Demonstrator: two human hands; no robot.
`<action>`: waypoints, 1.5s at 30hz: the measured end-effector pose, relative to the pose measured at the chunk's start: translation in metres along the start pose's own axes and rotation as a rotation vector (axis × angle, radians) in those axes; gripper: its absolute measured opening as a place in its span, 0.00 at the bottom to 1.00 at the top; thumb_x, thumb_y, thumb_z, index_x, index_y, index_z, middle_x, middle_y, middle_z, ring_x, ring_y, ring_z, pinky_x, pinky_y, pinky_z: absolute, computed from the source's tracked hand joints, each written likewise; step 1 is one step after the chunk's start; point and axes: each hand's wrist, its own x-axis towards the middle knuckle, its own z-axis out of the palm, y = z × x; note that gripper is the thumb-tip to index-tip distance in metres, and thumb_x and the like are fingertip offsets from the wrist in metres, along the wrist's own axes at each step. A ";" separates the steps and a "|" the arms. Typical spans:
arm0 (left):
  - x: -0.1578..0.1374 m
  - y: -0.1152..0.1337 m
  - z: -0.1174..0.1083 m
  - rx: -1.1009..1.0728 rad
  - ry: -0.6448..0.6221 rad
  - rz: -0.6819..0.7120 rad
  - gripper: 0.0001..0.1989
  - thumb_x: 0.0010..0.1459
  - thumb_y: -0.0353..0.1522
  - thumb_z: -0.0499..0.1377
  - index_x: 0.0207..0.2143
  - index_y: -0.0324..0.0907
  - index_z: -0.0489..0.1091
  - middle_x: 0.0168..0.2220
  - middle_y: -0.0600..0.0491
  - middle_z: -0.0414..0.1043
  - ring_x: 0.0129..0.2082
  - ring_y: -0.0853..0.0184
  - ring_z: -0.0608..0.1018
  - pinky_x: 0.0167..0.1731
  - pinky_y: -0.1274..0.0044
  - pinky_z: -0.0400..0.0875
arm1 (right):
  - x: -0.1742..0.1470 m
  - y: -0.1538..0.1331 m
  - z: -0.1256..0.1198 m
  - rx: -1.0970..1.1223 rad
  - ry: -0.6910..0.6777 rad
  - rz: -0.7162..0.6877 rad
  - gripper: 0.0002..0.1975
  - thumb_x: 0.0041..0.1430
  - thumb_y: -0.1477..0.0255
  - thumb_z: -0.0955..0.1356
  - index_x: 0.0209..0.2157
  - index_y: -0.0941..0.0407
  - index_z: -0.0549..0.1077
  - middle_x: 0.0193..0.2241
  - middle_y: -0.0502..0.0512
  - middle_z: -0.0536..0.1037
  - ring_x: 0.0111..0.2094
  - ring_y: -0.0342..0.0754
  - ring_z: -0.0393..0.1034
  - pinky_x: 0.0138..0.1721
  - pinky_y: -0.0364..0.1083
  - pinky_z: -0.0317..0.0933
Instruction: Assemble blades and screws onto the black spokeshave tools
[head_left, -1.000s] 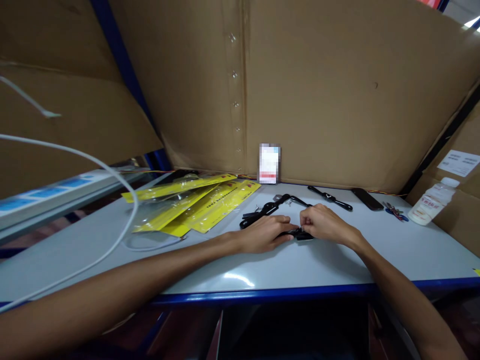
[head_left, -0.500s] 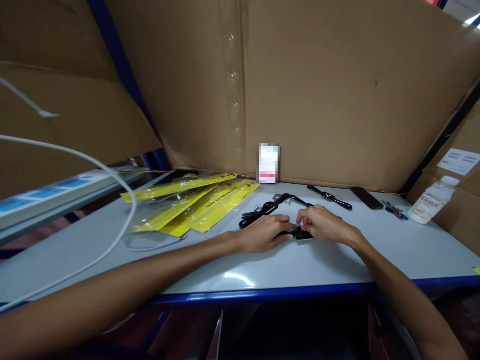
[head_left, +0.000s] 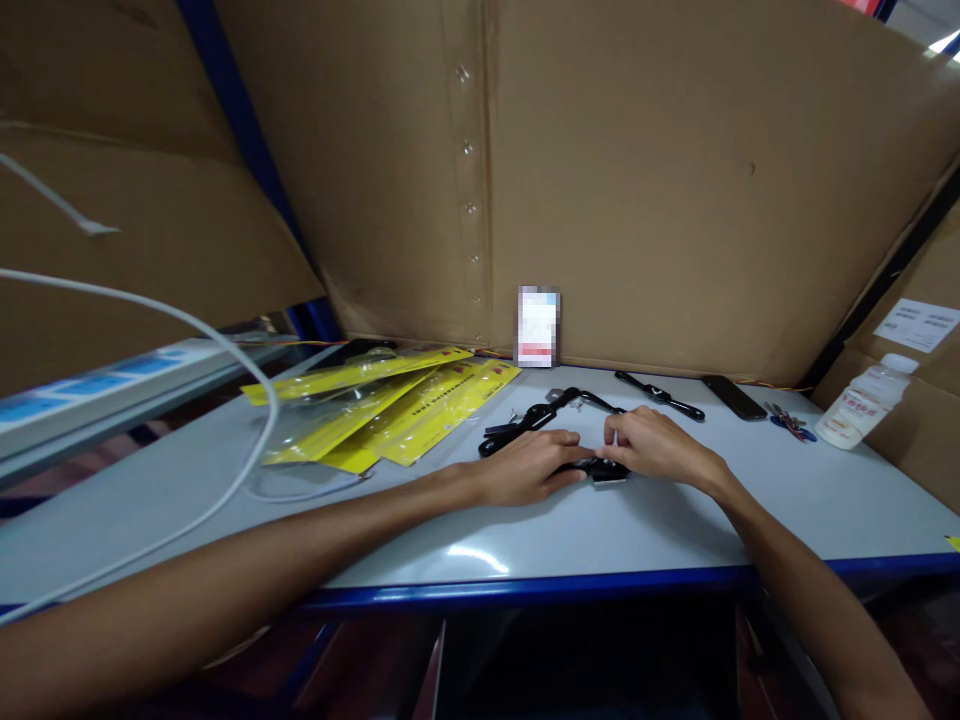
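Black and glossy, with a pale strip along its near edge, the small, partly hidden hard piece [head_left: 609, 472] lies on the light grey, blue-edged table [head_left: 570, 548], at three o'clock from my left hand [head_left: 529, 468] and eight o'clock from my right hand [head_left: 658, 445]. My left hand is palm down, fingers stretched forward, the gap between index finger and thumb narrow, and they grip the piece's left end. My right hand is mostly closed, fingers curled in, index and thumb tips meeting over the piece; whether they pinch something tiny, I cannot tell.

Just beyond my left hand, at twelve o'clock, lies a long black tool with a bent arm [head_left: 536, 415]; at ten o'clock, overlapping yellow card-and-clear-plastic packets [head_left: 424, 425]. From my right hand, a slim black bar with a white mark [head_left: 661, 396] sits at twelve o'clock, a dark rounded slab [head_left: 735, 397] at two, and a white-labelled translucent bottle [head_left: 862, 408] at three, well apart.
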 end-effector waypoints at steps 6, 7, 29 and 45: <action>0.000 0.000 -0.001 0.006 -0.011 0.005 0.15 0.71 0.35 0.51 0.54 0.43 0.72 0.40 0.49 0.72 0.40 0.62 0.77 0.40 0.74 0.69 | 0.003 0.002 0.004 -0.009 -0.040 -0.028 0.03 0.59 0.76 0.70 0.34 0.57 0.79 0.28 0.53 0.77 0.31 0.45 0.67 0.30 0.43 0.49; 0.000 0.000 -0.001 0.008 -0.013 0.003 0.15 0.71 0.35 0.51 0.54 0.43 0.72 0.40 0.49 0.72 0.40 0.62 0.77 0.40 0.74 0.69 | 0.004 0.002 0.006 -0.003 -0.029 -0.054 0.04 0.59 0.77 0.70 0.33 0.57 0.79 0.27 0.52 0.77 0.29 0.45 0.66 0.30 0.43 0.48; 0.000 -0.002 0.002 0.011 -0.019 -0.009 0.16 0.71 0.35 0.51 0.54 0.41 0.72 0.42 0.47 0.73 0.41 0.61 0.77 0.41 0.73 0.71 | 0.009 0.007 0.015 0.029 0.057 -0.198 0.11 0.53 0.85 0.65 0.27 0.58 0.77 0.25 0.52 0.75 0.27 0.43 0.61 0.31 0.43 0.48; 0.000 -0.002 0.001 0.006 -0.004 -0.003 0.16 0.71 0.35 0.51 0.55 0.41 0.72 0.43 0.47 0.74 0.42 0.60 0.78 0.42 0.72 0.71 | 0.002 -0.016 0.007 -0.230 0.016 -0.165 0.11 0.58 0.85 0.65 0.30 0.60 0.78 0.31 0.59 0.78 0.31 0.46 0.67 0.32 0.46 0.49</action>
